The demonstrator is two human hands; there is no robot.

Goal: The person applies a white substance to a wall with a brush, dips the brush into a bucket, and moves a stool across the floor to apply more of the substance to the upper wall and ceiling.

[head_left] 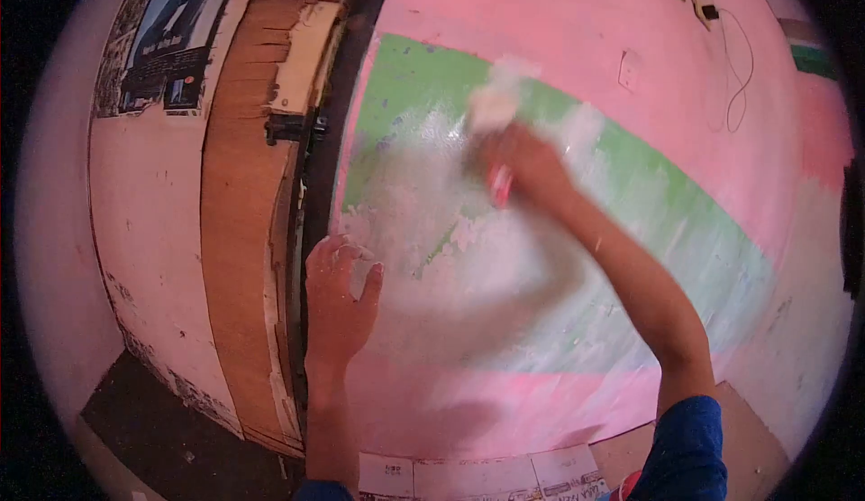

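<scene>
My right hand [527, 163] is wrapped round a paintbrush [494, 109], blurred by motion, with pale bristles upward and a red handle end showing below the fist. The bristles are at the green band [423, 73] on the pink wall, among wet-looking white streaks. Over much of the band's middle and lower part spreads a patchy white coat [405, 267]. Lower left, my left hand [341, 289] is raised beside the dark door frame, thumb and bent fingers apart, with nothing in it. White smears mark its fingertips.
At left stands a wooden door [239, 186] with a black latch [293, 129]; a poster [171, 41] hangs beyond it. A socket [629, 70] and a dangling cable [748, 68] are on the upper right wall. White printed boxes or sheets [473, 477] lie at the wall's foot.
</scene>
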